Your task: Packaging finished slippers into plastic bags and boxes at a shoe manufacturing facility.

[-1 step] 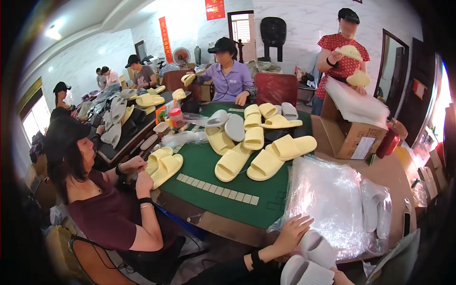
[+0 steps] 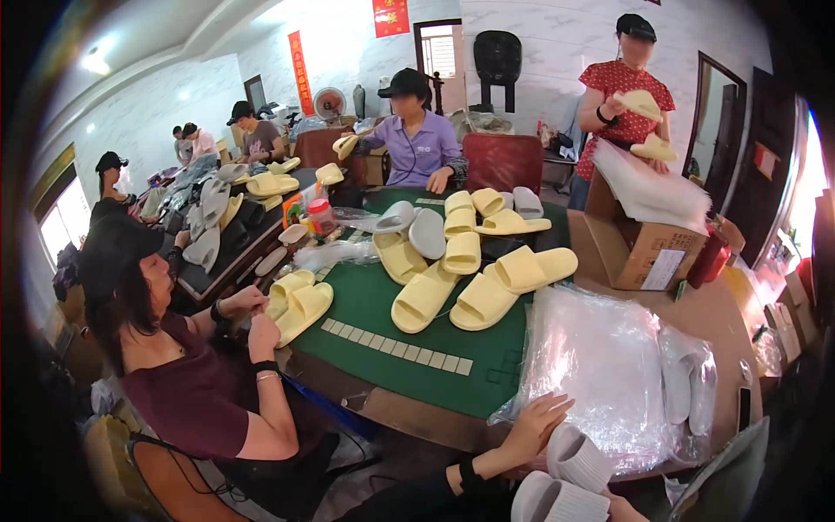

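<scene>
Two pale grey slippers (image 2: 578,457), open-toed with ribbed straps, sit side by side at the near right, just short of the clear plastic bags (image 2: 600,374). The left hand (image 2: 532,428) is open, fingers stretched out over the bags' near left edge. The right hand (image 2: 623,510), partly cut off, meets the nearer slipper's right side; its grip cannot be told.

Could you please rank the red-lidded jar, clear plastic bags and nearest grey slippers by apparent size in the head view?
1. Clear plastic bags
2. Nearest grey slippers, partly cut off below
3. Red-lidded jar
</scene>
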`<state>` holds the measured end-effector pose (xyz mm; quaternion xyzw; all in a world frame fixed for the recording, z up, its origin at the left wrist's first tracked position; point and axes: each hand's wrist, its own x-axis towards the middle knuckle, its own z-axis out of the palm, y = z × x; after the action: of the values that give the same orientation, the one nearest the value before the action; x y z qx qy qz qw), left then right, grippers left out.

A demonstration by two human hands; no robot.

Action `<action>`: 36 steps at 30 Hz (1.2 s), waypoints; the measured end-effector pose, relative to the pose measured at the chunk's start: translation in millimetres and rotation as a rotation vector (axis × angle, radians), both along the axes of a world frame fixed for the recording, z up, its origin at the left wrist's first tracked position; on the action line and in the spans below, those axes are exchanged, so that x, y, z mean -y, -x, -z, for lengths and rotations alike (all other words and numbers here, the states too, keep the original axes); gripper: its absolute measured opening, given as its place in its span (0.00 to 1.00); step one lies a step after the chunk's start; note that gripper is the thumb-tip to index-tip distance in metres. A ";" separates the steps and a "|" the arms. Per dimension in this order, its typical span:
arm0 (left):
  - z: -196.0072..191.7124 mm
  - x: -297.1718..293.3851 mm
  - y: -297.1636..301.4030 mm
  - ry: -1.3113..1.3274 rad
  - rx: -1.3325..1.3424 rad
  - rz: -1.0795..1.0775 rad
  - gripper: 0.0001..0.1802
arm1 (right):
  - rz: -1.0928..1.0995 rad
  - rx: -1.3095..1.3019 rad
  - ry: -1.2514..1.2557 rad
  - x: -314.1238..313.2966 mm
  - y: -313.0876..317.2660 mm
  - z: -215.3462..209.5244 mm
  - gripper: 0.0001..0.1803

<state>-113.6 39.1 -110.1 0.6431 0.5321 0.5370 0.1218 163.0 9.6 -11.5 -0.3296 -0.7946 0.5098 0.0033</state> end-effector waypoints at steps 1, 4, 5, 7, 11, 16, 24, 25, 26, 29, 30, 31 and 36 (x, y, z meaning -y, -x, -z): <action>-7.9 1.2 0.8 0.010 -0.008 0.009 0.18 | 0.002 -0.072 0.033 -0.3 0.5 7.3 0.30; -2.5 -3.8 0.8 0.075 0.144 0.113 0.18 | 0.012 -0.156 0.086 -0.1 2.3 10.2 0.30; -0.5 -4.3 -0.7 0.074 0.140 0.108 0.18 | 0.027 -0.133 0.059 -0.4 3.3 8.6 0.28; -0.1 -3.5 -4.0 -0.029 0.014 0.091 0.17 | 0.038 -0.112 0.033 -1.5 4.2 9.0 0.26; -17.7 8.9 -7.7 0.016 0.021 0.095 0.17 | 0.181 0.078 -0.387 -3.8 6.7 8.3 0.19; -25.9 13.8 -14.4 0.142 0.154 0.166 0.19 | 0.289 0.154 -0.630 -9.7 2.6 26.7 0.12; -30.7 16.5 -35.6 -0.106 -0.293 0.092 0.18 | 0.373 0.180 -0.859 -18.3 33.2 40.3 0.29; -31.6 17.2 -38.4 -0.118 -0.255 0.136 0.24 | 0.452 0.081 -0.912 -19.0 37.8 47.2 0.26; -34.2 21.2 -38.1 -0.123 -0.263 0.187 0.24 | 0.504 0.095 -0.908 -19.5 42.8 46.0 0.26; -43.0 30.2 -36.8 -0.060 -0.303 0.185 0.21 | 0.504 0.065 -0.883 -26.9 54.3 33.9 0.29; -45.4 29.6 -38.6 -0.062 -0.313 0.237 0.21 | 0.551 0.057 -0.846 -28.9 55.5 34.5 0.28; -46.9 30.8 -39.9 -0.061 -0.290 0.233 0.21 | 0.588 0.044 -0.806 -29.9 57.4 35.4 0.28; -33.0 28.4 -45.6 -0.287 0.016 -0.022 0.36 | 0.709 -0.053 -0.967 -36.9 73.0 19.5 0.27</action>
<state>-68.0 10.7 -77.1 0.6436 0.4560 0.6141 0.0269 90.0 46.5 -31.0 -0.5229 -0.7776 0.0661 0.3428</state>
